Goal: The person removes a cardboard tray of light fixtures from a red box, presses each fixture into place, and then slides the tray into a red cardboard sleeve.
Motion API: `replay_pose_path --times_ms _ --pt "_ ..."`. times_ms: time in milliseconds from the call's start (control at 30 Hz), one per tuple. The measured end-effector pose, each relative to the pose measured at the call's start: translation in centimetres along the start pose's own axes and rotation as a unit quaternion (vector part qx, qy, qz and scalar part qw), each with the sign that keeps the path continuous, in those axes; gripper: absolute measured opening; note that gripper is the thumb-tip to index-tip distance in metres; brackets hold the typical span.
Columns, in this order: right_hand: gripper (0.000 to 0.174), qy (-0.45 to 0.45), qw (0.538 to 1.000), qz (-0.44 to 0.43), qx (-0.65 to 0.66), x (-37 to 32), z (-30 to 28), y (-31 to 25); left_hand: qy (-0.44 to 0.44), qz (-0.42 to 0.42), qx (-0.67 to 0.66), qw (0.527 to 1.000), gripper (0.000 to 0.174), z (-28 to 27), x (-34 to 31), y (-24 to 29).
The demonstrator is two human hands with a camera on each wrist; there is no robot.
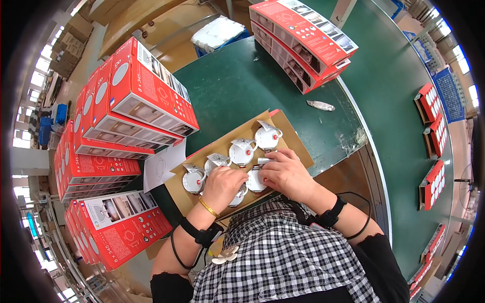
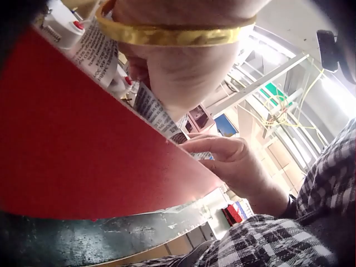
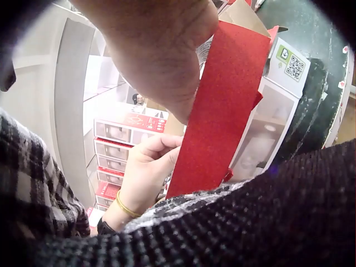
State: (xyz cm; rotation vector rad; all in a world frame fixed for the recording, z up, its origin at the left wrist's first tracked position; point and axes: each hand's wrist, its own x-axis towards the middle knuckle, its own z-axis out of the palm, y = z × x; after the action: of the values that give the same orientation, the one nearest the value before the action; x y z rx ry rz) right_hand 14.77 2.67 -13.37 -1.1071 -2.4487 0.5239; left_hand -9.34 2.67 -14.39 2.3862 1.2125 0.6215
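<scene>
An opened cardboard box (image 1: 177,190) with a brown inside and red outside holds several round white light fittings (image 1: 241,152) with red centres and printed tags. My left hand (image 1: 222,184) reaches down into the near side of it, over a white fitting (image 1: 238,198); its fingertips are hidden and I cannot tell what they grip. My right hand (image 1: 292,177) bends its fingers and thumb round another white fitting (image 1: 256,182) at the near right, beside a small silvery cylinder (image 1: 263,160). In the left wrist view, the red box wall (image 2: 100,139) hides the fittings' lower parts.
Red printed cartons (image 1: 151,86) are stacked on the left, with more cartons (image 1: 303,35) at the far right of the green table (image 1: 222,76). A white printed sheet (image 1: 162,166) lies left of the box. A crumpled wrapper (image 1: 321,105) lies near the table's right edge.
</scene>
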Motion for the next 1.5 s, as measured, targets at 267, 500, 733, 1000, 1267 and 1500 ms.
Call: replay_pose_path --times_ms 267,500,733,1000,1267,1500 --pt "0.024 0.103 0.982 -0.015 0.156 0.4 -1.7 0.9 -0.008 -0.033 0.006 0.999 0.007 -2.7 1.8 1.9" --pt "0.019 0.096 0.994 -0.004 -0.05 2.6 -3.0 6.4 0.065 -0.007 0.039 0.997 0.007 -2.2 9.7 1.4" --pt "0.022 0.093 0.995 -0.002 -0.019 2.9 -1.5 8.0 -0.069 -0.041 0.125 0.989 0.01 0.1 11.1 -0.2" --pt "0.028 0.095 0.995 0.011 0.021 2.5 -1.1 8.5 -0.13 -0.197 0.017 0.972 0.014 -0.4 12.3 -0.4" --pt "0.034 0.089 0.995 0.018 0.031 2.4 -0.8 8.9 -0.105 -0.05 0.088 0.989 0.01 -0.5 12.1 -0.6" --pt "0.035 0.087 0.995 0.023 0.034 2.4 -0.8 9.0 -0.07 -0.015 0.088 0.994 0.009 0.1 11.5 -1.4"
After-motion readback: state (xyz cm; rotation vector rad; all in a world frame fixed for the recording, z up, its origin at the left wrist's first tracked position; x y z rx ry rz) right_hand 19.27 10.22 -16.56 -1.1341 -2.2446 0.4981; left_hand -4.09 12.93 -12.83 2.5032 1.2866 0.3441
